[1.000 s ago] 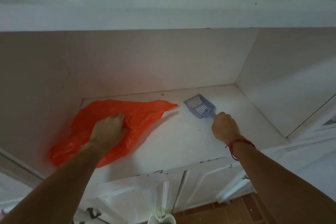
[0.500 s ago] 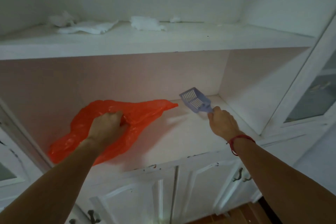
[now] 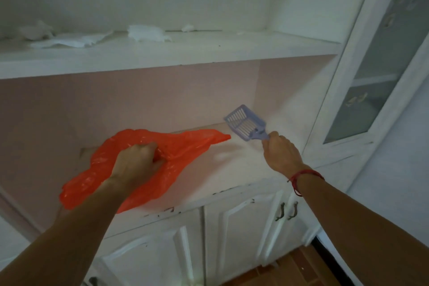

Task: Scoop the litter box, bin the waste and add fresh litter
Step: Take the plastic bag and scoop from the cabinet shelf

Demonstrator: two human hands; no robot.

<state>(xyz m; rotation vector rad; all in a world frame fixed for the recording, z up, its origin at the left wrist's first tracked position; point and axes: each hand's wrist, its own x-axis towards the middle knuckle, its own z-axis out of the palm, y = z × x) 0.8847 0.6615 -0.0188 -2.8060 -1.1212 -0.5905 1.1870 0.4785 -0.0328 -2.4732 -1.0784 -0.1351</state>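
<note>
The left hand [image 3: 137,162] lay knuckles up on an orange plastic bag [image 3: 185,146], its fingers curled into the film and bunching a fold of it; the bag was spread crinkled across the white bench [image 3: 234,169] of a built-in cabinet, its near end reaching the chipped front edge, its far tip pointing to the right. The right hand [image 3: 282,153] was closed round the handle of a lilac slotted litter scoop [image 3: 243,122]; the scoop's basket pointed up and away to the left, open side up, and seemed to be held just clear of the bench, though the blur made that hard to settle; the basket stood just beside the bag's tip without touching it. A red cord bracelet [image 3: 304,175] circled the right wrist. On the shelf [image 3: 197,53] above lay crumpled white paper [image 3: 148,35] in several scraps. Below the bench were white panelled doors [image 3: 243,234] with dark metal handles [image 3: 286,211]; to the right stood a glass-paned door [image 3: 376,81]; brown floor tiles [image 3: 299,269] showed at the bottom.
</note>
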